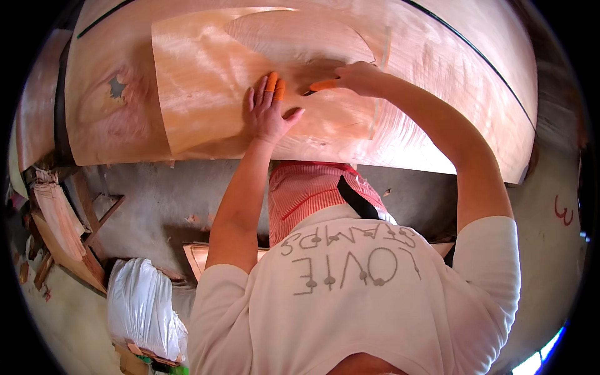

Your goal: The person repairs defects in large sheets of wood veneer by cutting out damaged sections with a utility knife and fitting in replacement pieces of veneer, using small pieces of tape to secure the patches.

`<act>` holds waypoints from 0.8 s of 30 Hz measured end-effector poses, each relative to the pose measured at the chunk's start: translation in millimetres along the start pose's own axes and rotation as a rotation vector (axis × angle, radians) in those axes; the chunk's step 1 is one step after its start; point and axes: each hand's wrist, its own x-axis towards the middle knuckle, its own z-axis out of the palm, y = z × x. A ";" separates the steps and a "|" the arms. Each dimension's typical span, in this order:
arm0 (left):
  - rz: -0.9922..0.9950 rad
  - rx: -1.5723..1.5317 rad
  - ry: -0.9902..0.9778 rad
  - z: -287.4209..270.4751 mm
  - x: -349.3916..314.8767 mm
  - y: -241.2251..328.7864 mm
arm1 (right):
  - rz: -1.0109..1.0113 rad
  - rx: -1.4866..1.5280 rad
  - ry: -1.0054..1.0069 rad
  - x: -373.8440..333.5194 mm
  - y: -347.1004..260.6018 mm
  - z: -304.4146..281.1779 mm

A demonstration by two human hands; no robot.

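Observation:
A thin, pale wood veneer sheet [194, 81] lies over a larger veneer panel [437, 75]. My left hand [269, 112] rests flat on the smaller sheet with its fingers spread; orange finger covers sit on two of them. To its right, my right hand [361, 79] is closed, with an orange cover along one finger pointing left. A small dark tip shows at the end of that finger, low against the wood; what tool it belongs to is mostly hidden. Beyond both hands, a curved edge bounds a paler oval area [300, 34] of the wood.
At left, the large panel has a ragged hole [116, 87] with darker grain around it. Dark straps [469, 47] cross the panel near its ends. Lower left are a white plastic-wrapped bundle [140, 306] and a wooden frame with veneer scraps [65, 219]. Concrete floor [150, 206] shows below the panel.

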 end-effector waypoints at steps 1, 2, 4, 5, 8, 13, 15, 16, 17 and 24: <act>-0.008 -0.001 -0.006 -0.7 0.1 -0.4 | 0.043 0.024 0.059 -14.1 3.3 4.7; -0.015 -0.002 -0.013 -1.9 -1.0 -0.3 | 0.086 0.049 0.118 -29.5 6.7 14.4; 0.004 0.028 -0.045 -3.7 -0.5 4.6 | 0.222 0.131 0.144 -49.1 9.6 34.3; 0.025 0.059 -0.070 -4.0 0.1 8.2 | 0.311 0.188 0.109 -54.7 9.5 45.4; 0.340 0.082 -0.136 9.2 5.9 11.3 | 0.412 0.204 0.159 -59.0 4.1 70.5; 0.423 -0.016 -0.225 18.6 5.4 16.9 | 0.705 0.456 0.212 -62.9 -44.7 113.2; 0.422 -0.006 -0.245 19.5 6.1 18.8 | 0.832 0.506 0.304 -69.7 -81.0 146.9; 0.412 0.005 -0.259 18.9 4.5 18.4 | 0.904 0.615 0.319 -72.5 -102.9 149.3; 0.408 0.004 -0.253 16.8 3.8 17.9 | 0.975 0.724 0.336 -74.5 -123.8 148.6; 0.443 0.061 -0.257 11.4 8.7 27.0 | 1.140 0.949 0.509 -70.7 -178.8 221.3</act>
